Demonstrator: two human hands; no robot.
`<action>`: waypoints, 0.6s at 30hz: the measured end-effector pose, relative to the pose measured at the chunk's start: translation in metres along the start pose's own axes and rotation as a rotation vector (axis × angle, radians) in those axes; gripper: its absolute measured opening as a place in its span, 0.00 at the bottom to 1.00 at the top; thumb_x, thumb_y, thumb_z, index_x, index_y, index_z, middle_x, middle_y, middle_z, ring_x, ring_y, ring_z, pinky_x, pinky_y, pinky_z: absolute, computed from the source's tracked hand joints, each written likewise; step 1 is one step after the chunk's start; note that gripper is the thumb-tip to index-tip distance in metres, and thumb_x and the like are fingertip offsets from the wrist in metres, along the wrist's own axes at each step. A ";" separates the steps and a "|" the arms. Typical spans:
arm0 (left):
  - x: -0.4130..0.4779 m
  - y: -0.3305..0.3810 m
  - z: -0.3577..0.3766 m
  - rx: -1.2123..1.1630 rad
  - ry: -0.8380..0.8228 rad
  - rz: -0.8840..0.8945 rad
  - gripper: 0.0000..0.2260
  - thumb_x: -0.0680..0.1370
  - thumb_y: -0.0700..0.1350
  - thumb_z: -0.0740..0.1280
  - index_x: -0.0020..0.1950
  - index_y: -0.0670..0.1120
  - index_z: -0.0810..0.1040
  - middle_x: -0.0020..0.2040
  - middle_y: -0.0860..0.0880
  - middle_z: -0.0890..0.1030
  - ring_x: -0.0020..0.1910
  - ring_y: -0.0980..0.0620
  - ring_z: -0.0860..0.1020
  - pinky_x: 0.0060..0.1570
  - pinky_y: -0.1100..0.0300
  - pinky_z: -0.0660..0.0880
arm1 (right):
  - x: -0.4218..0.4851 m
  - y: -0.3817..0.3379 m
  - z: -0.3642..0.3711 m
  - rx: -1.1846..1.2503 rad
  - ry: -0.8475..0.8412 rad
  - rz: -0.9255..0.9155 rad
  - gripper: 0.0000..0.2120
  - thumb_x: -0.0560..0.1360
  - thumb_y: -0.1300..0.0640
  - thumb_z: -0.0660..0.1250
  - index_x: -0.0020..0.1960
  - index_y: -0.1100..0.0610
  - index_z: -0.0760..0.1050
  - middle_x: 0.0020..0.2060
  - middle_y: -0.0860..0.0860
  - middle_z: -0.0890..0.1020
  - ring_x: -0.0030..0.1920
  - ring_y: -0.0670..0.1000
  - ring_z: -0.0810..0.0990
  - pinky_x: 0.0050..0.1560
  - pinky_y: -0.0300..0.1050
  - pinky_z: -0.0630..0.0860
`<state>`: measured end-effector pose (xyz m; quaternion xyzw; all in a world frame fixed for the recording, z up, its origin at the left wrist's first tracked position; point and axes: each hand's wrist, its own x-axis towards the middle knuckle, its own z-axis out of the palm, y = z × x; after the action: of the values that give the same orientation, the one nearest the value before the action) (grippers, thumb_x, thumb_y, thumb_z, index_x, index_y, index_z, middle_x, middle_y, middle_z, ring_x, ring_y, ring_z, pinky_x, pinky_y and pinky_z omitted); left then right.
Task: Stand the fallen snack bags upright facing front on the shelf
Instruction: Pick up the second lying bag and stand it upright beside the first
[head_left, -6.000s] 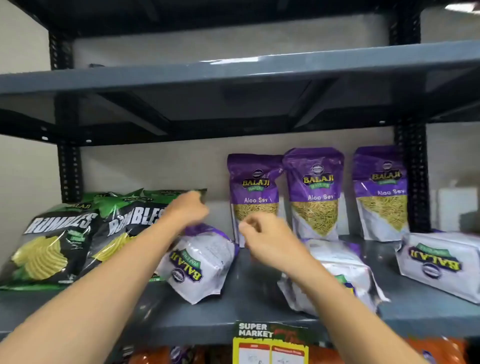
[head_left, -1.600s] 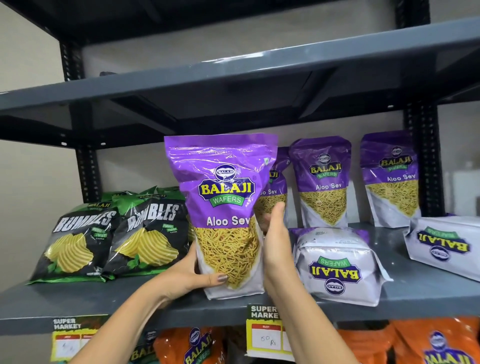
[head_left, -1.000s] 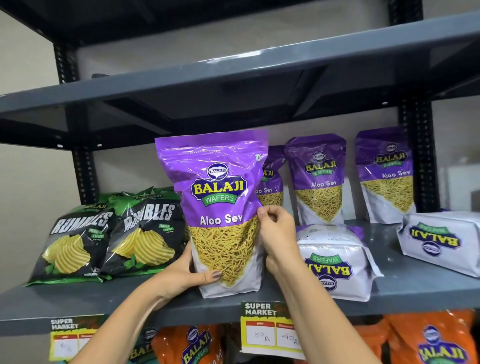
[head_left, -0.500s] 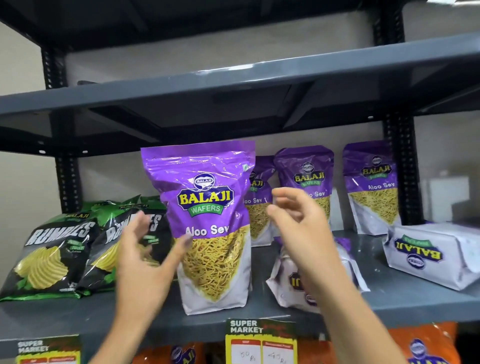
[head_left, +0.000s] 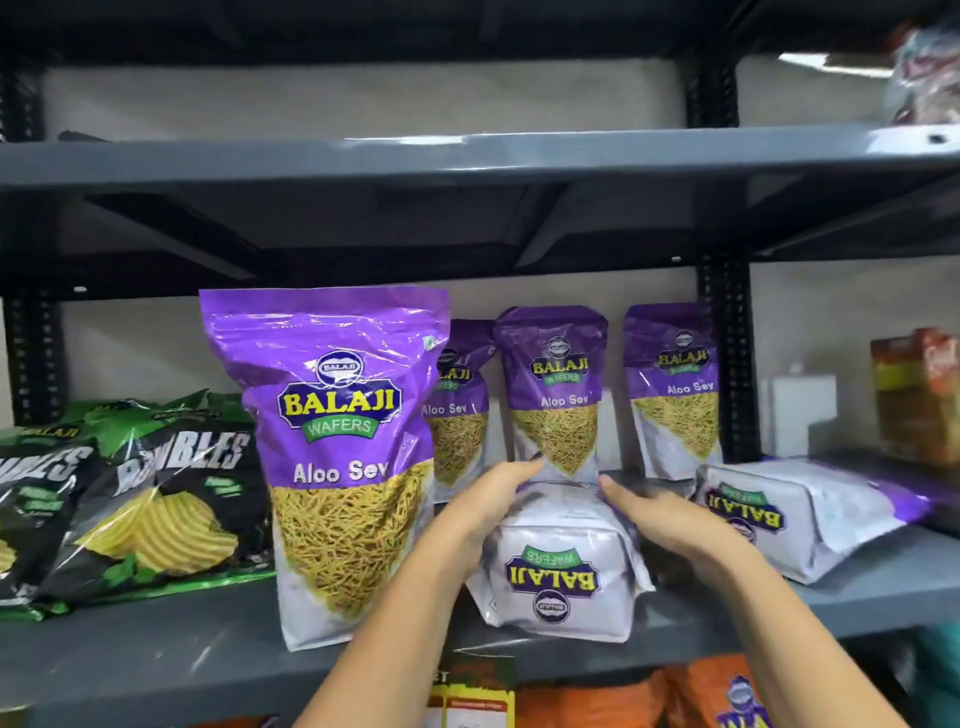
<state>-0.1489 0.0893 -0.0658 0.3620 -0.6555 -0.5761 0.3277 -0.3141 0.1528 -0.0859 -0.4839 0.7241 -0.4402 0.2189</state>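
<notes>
A large purple Balaji Aloo Sev bag (head_left: 332, 457) stands upright at the shelf's front, facing me, with no hand on it. To its right a fallen Aloo Sev bag (head_left: 558, 571) lies on its back, white base toward me, logo upside down. My left hand (head_left: 488, 499) rests against its left side and my right hand (head_left: 660, 514) against its right side, fingers spread along the bag. Another fallen bag (head_left: 810, 514) lies further right. Three upright Aloo Sev bags (head_left: 558, 384) stand at the back.
Black and green Rumbles chip bags (head_left: 156, 499) lean at the left of the grey shelf (head_left: 156, 654). A black upright post (head_left: 724, 358) stands behind the right bags. Boxes (head_left: 919, 395) sit at far right. Orange bags (head_left: 701, 696) fill the shelf below.
Both hands let go of the upright front bag, which stays standing, and moved right onto the sides of the middle fallen bag.
</notes>
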 end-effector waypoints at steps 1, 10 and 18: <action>0.000 -0.002 0.000 -0.004 -0.017 -0.036 0.12 0.77 0.52 0.65 0.44 0.45 0.82 0.37 0.47 0.84 0.36 0.49 0.80 0.41 0.58 0.75 | -0.001 0.000 0.002 0.038 0.007 -0.011 0.22 0.76 0.41 0.60 0.59 0.57 0.75 0.54 0.56 0.81 0.54 0.56 0.81 0.38 0.36 0.76; 0.015 -0.012 0.003 0.139 0.233 0.374 0.16 0.71 0.32 0.73 0.46 0.50 0.72 0.40 0.59 0.77 0.47 0.52 0.78 0.50 0.66 0.74 | 0.021 0.000 -0.004 0.203 0.107 -0.178 0.18 0.73 0.53 0.70 0.59 0.54 0.69 0.40 0.44 0.75 0.37 0.42 0.74 0.33 0.35 0.69; 0.037 -0.007 0.009 0.554 0.393 0.656 0.43 0.70 0.43 0.75 0.77 0.52 0.53 0.79 0.49 0.45 0.75 0.54 0.58 0.62 0.68 0.55 | 0.055 -0.019 -0.007 0.312 0.227 -0.361 0.24 0.73 0.65 0.69 0.61 0.49 0.62 0.32 0.48 0.76 0.25 0.42 0.76 0.26 0.36 0.71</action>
<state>-0.1757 0.0616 -0.0730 0.3116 -0.7899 -0.1660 0.5015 -0.3335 0.1039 -0.0604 -0.5131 0.5693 -0.6298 0.1264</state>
